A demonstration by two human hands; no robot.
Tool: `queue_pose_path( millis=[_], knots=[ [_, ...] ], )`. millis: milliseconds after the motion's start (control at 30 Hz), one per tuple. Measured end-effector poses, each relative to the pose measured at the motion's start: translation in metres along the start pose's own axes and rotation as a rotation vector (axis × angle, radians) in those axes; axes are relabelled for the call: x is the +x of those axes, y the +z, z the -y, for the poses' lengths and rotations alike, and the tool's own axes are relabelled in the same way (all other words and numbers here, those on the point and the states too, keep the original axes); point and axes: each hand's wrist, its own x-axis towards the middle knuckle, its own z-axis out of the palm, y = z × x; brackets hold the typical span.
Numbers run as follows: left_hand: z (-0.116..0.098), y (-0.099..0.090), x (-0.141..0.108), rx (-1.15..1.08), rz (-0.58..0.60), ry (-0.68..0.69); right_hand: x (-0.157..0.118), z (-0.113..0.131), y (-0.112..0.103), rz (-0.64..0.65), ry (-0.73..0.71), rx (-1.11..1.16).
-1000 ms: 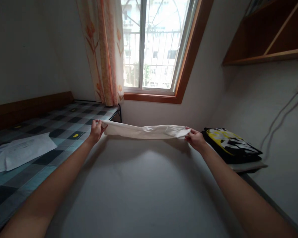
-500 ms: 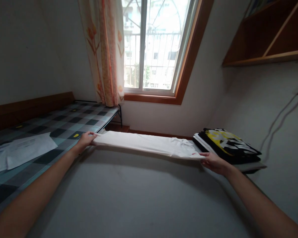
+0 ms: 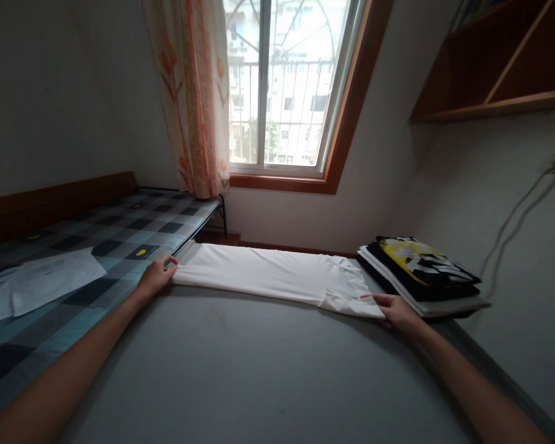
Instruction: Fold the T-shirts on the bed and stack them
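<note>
Between both hands point(image 3: 156, 277) point(image 3: 399, 314) lies white cloth point(image 3: 263, 271) (slightly creased)

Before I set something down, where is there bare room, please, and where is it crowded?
The smooth grey tabletop is bare on the near side of the long white cloth. The checked grey-blue mattress is bare beyond the white paper sheets. Far right is crowded: right hand, cloth and stacked folded clothes lie close.
</note>
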Motion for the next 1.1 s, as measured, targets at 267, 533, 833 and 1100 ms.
queue_pose_path(
  millis=[267,533,833,1100],
  knots=[
    [-0.002,0.016,-0.016,0.376,-0.022,0.094,0.006,-0.001,0.010,-0.195,-0.086,-0.189],
    [-0.003,0.018,-0.017,0.400,-0.023,0.090,0.002,-0.009,0.022,-0.254,-0.238,-0.478],
    [-0.001,0.014,-0.023,0.399,-0.043,0.031,0.002,-0.021,0.030,-0.377,-0.223,-0.691],
    [0.010,0.001,-0.026,0.361,0.012,-0.057,0.001,-0.030,0.029,-0.484,-0.434,-0.575]
  ],
)
